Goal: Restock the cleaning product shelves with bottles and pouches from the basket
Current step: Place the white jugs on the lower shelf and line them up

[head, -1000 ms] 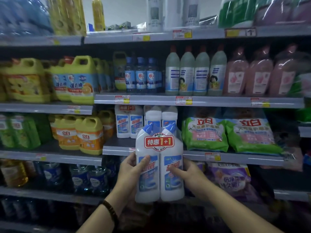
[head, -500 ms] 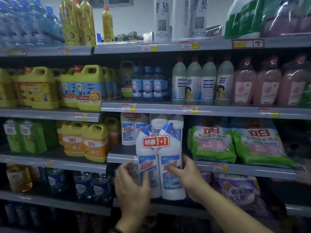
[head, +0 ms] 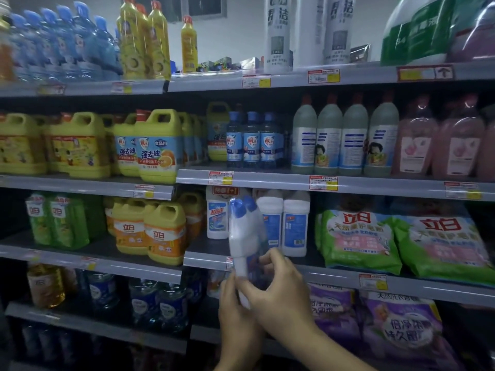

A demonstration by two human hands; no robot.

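Note:
A twin pack of white toilet-cleaner bottles with blue caps (head: 245, 231) is turned edge-on in front of the third shelf (head: 206, 259), blurred by motion. My left hand (head: 237, 311) grips its base from the left. My right hand (head: 278, 287) holds its lower part from the right, fingers curled round it. Matching white bottles (head: 284, 220) stand on that shelf just behind the pack. The basket is out of view.
Green detergent pouches (head: 359, 239) lie to the right on the same shelf, orange jugs (head: 163, 231) to the left. Purple pouches (head: 396, 330) fill the shelf below. Above stand yellow jugs (head: 158, 145), blue bottles (head: 251, 140) and grey-green bottles (head: 340, 140).
The twin pack has turned from label-forward to edge-on and moved up toward the shelf. Both hands shifted down to its base. The view moved closer and upward.

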